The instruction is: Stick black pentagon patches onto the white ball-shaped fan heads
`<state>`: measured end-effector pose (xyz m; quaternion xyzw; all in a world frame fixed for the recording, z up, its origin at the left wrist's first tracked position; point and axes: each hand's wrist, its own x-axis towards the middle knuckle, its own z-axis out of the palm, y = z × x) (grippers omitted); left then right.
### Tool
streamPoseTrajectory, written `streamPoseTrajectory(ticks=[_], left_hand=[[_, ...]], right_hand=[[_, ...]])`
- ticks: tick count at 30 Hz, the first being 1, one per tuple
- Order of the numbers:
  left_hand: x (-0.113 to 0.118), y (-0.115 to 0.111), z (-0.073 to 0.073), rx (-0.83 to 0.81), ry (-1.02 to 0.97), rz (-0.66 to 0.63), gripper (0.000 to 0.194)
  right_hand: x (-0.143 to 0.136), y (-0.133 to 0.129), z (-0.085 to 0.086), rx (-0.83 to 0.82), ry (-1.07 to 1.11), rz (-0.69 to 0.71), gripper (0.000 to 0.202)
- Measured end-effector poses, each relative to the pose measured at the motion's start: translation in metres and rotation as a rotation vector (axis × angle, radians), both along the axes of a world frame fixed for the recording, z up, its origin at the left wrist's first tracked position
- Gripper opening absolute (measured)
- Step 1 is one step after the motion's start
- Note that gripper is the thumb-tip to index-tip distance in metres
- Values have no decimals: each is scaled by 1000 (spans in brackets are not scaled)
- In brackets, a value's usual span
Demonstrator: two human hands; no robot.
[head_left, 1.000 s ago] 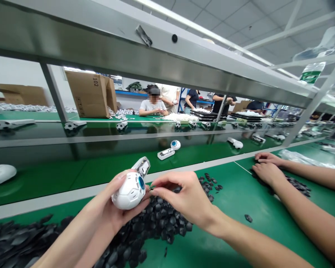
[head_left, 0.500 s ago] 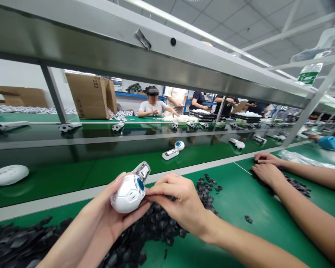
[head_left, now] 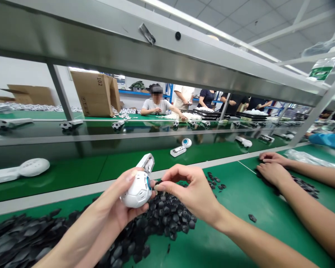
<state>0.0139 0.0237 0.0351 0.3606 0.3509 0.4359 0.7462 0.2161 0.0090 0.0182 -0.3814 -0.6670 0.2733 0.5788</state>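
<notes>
My left hand is wrapped round a white plastic housing with a ball-shaped, panelled head and a short handle that points up and away. A blue round part shows on the head's right side. My right hand pinches a small black piece between thumb and forefinger, right beside the blue part. Whether the piece touches the housing I cannot tell. Below both hands lies a heap of small black plastic panels on the green table.
Behind a pale rail, a green conveyor carries white housings. A co-worker's hands rest on black panels at the right. A metal shelf beam crosses overhead. Beyond stand a cardboard box and several people.
The white housing has turned so its blue part faces more to the right. My right hand's fingers have lifted, and a black piece now shows between them. Conveyor housings have shifted rightward in view.
</notes>
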Motion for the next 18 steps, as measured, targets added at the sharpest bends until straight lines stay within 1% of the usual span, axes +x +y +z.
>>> streamPoseTrajectory(ticks=[3, 7, 10, 12, 15, 18], left_hand=[[-3, 2, -5, -7, -5, -25, 20], [-3, 1, -12, 54, 21, -54, 30], [0, -2, -12, 82, 52, -56, 31], [1, -4, -11, 99, 75, -64, 30], [3, -6, -10, 128, 91, -69, 30], [4, -8, -11, 149, 100, -61, 31]], right_hand=[[-1, -1, -1, 23, -44, -1, 18], [-1, -5, 2, -6, -11, 4, 13], [-2, -7, 2, -45, 2, 26, 7], [-4, -8, 1, -42, -5, 44, 4], [-6, -9, -2, -21, -31, 52, 5], [-7, -10, -3, -33, -76, 47, 8]])
